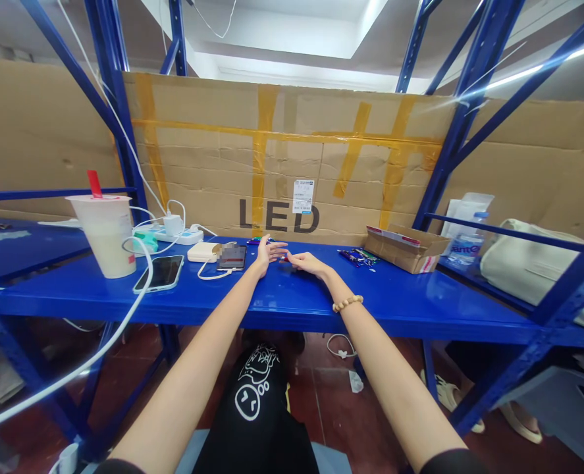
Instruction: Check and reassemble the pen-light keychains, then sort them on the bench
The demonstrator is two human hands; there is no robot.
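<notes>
Reaching forward with both bare arms onto the blue shelf. Keeping the left hand open, fingers spread and stretched flat, clasping nothing. Laying the right hand palm down just beside it, fingertips turned toward the left hand; cannot tell whether closed on anything (too small and too far off to judge). Between the two sets of fingertips, touching or nearly so: a small red piece, kind not readable. Just beyond the left hand's fingers, a few small coloured bits at the foot of the cardboard wall. Left of the left hand, close by: a dark phone with a cable, then a white power bank, then a second phone lying face up, then a lidded cup with a red straw. Right of the right hand, well apart: loose coloured sticks and an open cardboard box. On the right wrist, a bead bracelet.
</notes>
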